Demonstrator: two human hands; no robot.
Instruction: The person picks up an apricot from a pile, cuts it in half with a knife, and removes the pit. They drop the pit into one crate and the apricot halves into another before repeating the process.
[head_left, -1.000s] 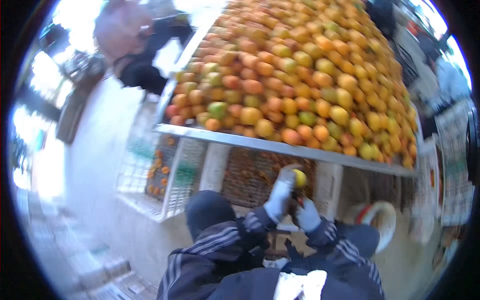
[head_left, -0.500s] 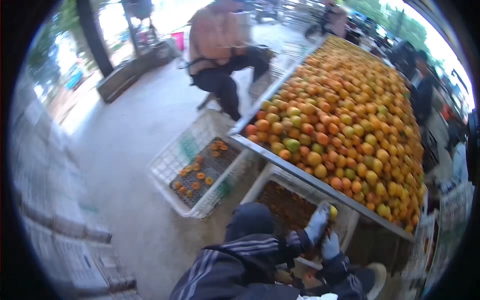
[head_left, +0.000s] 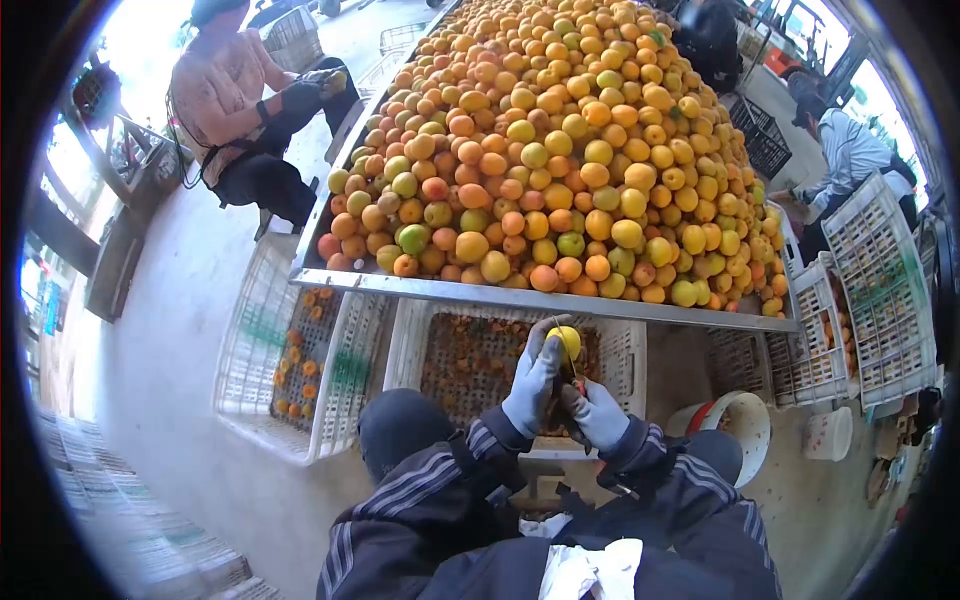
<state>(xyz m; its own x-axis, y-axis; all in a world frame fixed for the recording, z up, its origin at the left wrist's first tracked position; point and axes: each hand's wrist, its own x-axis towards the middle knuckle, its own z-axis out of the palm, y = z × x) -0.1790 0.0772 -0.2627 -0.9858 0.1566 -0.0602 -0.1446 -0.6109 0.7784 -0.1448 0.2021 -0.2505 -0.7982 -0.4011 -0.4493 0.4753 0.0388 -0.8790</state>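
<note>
The left hand (head_left: pixel 533 388), in a pale glove with dark fingers, is holding a yellow fruit (head_left: pixel 568 342); its grip is narrow, with the fingers curling along the fruit's left side. The right hand (head_left: pixel 600 418), also gloved, is closing around a small tool (head_left: pixel 581 387) with a red part showing; its blade or tip is too small to make out clearly. The fruit is sitting just forward of the right hand's grip and slightly to its left, and the left hand is the nearer one, touching it. The fruit is looking nearly round, so its long axis is hard to tell. A thin line is crossing close by it, but whether that is a blade cannot be told.

Both hands are hovering over the near part of a white crate (head_left: pixel 402 345) holding dark scraps. Beyond them, the metal-edged desk (head_left: pixel 560 300) is bearing a large heap of fruit (head_left: pixel 600 170), while another crate (head_left: pixel 245 345) is standing to the left with cut pieces inside.
</note>
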